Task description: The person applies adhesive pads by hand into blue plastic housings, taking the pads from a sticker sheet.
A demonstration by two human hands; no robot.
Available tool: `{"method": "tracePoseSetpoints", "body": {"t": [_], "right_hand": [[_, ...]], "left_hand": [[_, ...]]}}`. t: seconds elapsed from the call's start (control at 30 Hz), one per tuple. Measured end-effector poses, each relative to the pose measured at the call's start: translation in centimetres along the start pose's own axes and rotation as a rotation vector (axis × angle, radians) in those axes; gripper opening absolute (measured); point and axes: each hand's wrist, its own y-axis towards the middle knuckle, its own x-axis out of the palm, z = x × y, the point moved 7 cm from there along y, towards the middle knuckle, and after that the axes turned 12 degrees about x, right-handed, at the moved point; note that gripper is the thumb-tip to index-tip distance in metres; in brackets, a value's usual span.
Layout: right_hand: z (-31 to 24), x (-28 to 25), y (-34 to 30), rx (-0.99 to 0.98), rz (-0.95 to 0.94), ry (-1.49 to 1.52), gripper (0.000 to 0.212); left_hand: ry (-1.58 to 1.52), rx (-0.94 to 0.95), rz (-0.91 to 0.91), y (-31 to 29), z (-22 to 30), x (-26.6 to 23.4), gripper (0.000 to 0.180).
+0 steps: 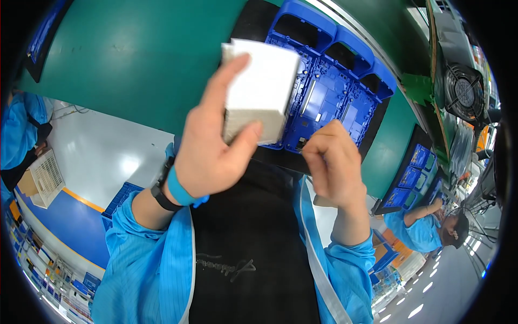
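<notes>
My left hand [216, 140] is closed round a thick stack of white paper sheets [263, 81], thumb on its near edge and a finger along its left side. The stack is held above the bench and covers part of the blue plastic housings [324, 92]. Those housings lie side by side on a black mat, each with a rounded handle-like frame at its far end. Over their near edge hovers my right hand [335, 162], its fingers curled and thumb pressed toward them. Whether something small is pinched there cannot be made out.
The green bench top [135, 48] spreads to the left. A fan [464, 94] is mounted at the far right. Another tray of blue housings [411, 171] lies farther right, near a co-worker in a blue sleeve [413, 232]. A second person [21, 129] is at the left edge, by a white crate [47, 178].
</notes>
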Motion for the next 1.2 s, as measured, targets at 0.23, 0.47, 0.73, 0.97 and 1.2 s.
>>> {"method": "tracePoseSetpoints", "body": {"t": [0.23,0.47,0.73,0.97,1.2], "right_hand": [[3.2,-1.0,2.2,0.181,-0.068,-0.182,0.010],[3.6,0.1,2.1,0.238,-0.246,-0.317,0.006],[3.6,0.2,2.1,0.216,-0.251,-0.351,0.009],[3.4,0.6,2.4,0.196,-0.286,-0.413,0.010],[3.5,0.7,2.3,0.181,-0.271,-0.407,0.010]], "left_hand": [[-0.053,0.166,0.168,0.9,-0.9,-3.6,0.071],[-0.051,0.124,0.157,-0.6,-1.9,-3.6,0.076],[-0.031,0.091,0.185,-0.8,-2.9,-4.1,0.075],[-0.088,0.079,0.195,-1.0,-3.0,-4.2,0.076],[-0.085,0.080,0.193,-0.9,-2.9,-4.2,0.075]]}}
